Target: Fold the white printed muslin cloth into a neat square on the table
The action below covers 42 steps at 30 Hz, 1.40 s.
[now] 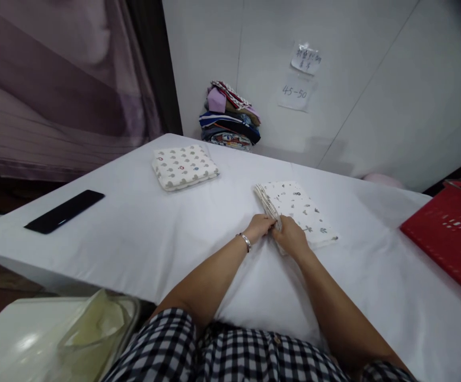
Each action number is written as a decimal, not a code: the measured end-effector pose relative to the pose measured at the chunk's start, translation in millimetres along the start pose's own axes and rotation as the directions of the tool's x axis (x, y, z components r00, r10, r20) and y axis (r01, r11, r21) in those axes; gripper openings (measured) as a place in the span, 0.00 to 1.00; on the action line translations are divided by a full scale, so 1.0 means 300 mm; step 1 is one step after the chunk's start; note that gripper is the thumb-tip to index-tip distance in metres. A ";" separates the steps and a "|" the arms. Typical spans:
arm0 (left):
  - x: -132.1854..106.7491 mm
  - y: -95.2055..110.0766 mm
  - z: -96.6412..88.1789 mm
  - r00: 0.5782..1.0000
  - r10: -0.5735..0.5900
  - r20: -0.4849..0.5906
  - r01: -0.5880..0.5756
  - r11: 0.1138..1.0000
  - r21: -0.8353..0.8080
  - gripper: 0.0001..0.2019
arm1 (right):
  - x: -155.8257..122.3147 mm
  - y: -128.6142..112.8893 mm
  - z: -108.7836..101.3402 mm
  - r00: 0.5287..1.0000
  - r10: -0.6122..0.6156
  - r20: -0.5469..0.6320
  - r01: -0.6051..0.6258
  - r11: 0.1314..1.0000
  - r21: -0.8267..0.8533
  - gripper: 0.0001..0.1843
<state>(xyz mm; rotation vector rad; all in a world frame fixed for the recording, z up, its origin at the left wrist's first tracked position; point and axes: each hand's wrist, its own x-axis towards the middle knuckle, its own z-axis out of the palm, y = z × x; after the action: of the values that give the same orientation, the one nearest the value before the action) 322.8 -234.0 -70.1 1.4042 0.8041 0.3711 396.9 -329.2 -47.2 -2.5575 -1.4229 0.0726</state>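
A folded white cloth (300,204) printed with small grey plants and figures lies on the white-covered table (143,233) in front of me. Its layered edge faces left, toward my hands. My left hand (261,226), with a silver bracelet at the wrist, is closed on the near end of that edge. Right beside it, my right hand (292,237) grips the same near corner, its fingers curled round the layers. The fingertips of both hands are partly hidden. Farther left sits a second folded cloth (186,167), white with grey motifs, touched by neither hand.
A black phone-like slab (65,211) lies at the table's left. Folded clothes (230,116) are stacked by the wall at the back. A red basket (453,228) stands at the right edge. Below left is a pale stool-like surface (27,323) with a yellowish plastic bag (95,329).
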 end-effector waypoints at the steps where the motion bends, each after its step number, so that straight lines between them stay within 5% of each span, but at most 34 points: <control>1: -0.002 0.000 -0.001 1.000 0.003 0.002 -0.003 1.000 -0.013 0.10 | 0.001 -0.003 0.000 1.000 0.009 0.008 -0.009 1.000 -0.016 0.15; 6: -0.001 -0.010 -0.009 0.999 -0.013 0.030 0.016 0.996 -0.088 0.12 | 0.009 -0.003 0.000 1.000 -0.010 0.025 0.012 0.998 -0.055 0.13; 11: 0.038 0.006 -0.037 0.996 -0.072 -0.056 0.065 0.992 -0.110 0.07 | -0.006 -0.002 0.007 0.999 -0.051 0.007 0.051 0.994 -0.097 0.13; 20: 0.232 0.103 -0.162 0.952 -0.058 -0.299 0.038 0.997 -0.072 0.13 | -0.001 -0.034 -0.005 0.990 -0.109 0.089 0.124 0.974 -0.187 0.17; 24: 0.311 0.100 -0.198 0.930 -0.043 -0.366 0.041 0.999 -0.013 0.17 | -0.036 0.020 -0.034 0.964 -0.215 0.158 0.245 0.947 -0.210 0.22; 31: 0.326 0.056 -0.259 0.970 -0.010 -0.244 0.019 0.999 0.033 0.06 | -0.155 0.165 -0.011 0.914 -0.390 0.112 0.406 0.883 -0.235 0.25; 37: 0.237 0.082 -0.309 0.985 0.113 -0.131 -0.089 0.979 0.181 0.13 | -0.174 0.212 -0.023 0.864 -0.498 0.070 0.500 0.835 -0.232 0.23; 42: 0.142 0.093 -0.308 0.994 0.100 -0.047 -0.088 0.972 0.216 0.13 | -0.220 0.284 -0.066 0.852 -0.520 0.062 0.522 0.833 -0.184 0.21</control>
<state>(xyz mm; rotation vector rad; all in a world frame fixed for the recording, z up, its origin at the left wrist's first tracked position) 294.8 -134.0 -51.8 1.6429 0.8450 0.4087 435.7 -431.6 -49.7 -2.2006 -2.1745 -0.1494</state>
